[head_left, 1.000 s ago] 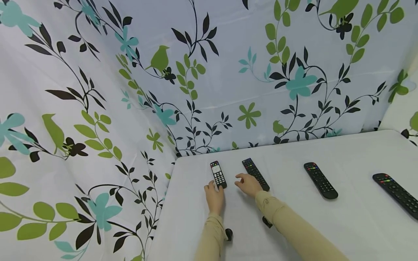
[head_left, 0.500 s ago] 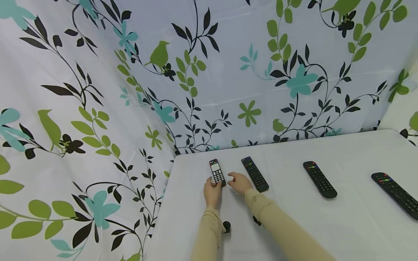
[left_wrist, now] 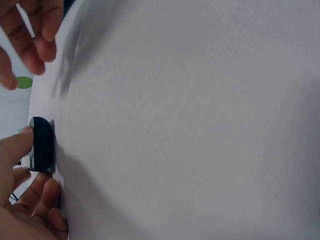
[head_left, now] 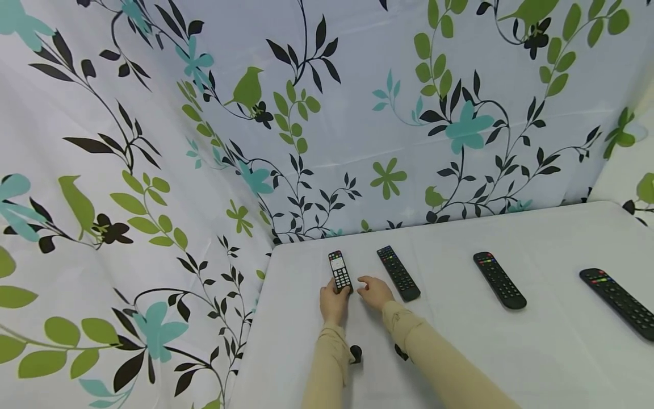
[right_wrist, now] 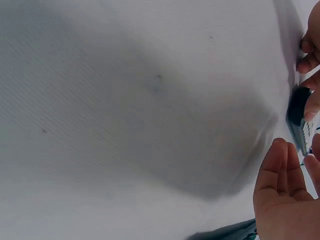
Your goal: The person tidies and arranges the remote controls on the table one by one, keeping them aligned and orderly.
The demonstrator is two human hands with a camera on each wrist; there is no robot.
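My left hand grips the lower end of a small black remote control with white keys, at the table's far left. In the left wrist view, the thumb lies on top of that remote's dark end and the other fingers are at its side. My right hand is just right of this remote, apart from it, with relaxed fingers and nothing held. Seen from the right wrist, the fingers point towards the remote. A second black remote lies right behind my right hand.
Two more black remotes, one right of centre and one at the right edge, lie spaced out on the white table. A leaf-and-bird patterned curtain hangs behind and to the left.
My left hand has closed its fingers on the lower end of the leftmost remote. My right hand has moved left, away from the second remote and nearer the first.
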